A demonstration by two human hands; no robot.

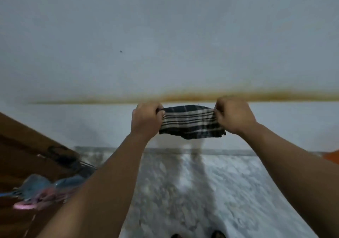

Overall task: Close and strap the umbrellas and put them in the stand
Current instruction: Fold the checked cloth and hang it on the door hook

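Note:
A dark, white-striped plaid umbrella (pixel 190 122), folded short, is held crosswise at chest height in front of a pale wall. My left hand (pixel 146 118) grips its left end with curled fingers. My right hand (pixel 234 116) grips its right end the same way. The fabric bunches and hangs a little below the hands. Handle and strap are hidden. No stand shows in the frame.
A brown wooden door or panel (pixel 27 146) fills the lower left, with dark hooks and blue and pink items (pixel 36 192) hanging beside it. The grey speckled floor (pixel 201 192) lies below. An orange object (pixel 332 156) peeks in at the right edge.

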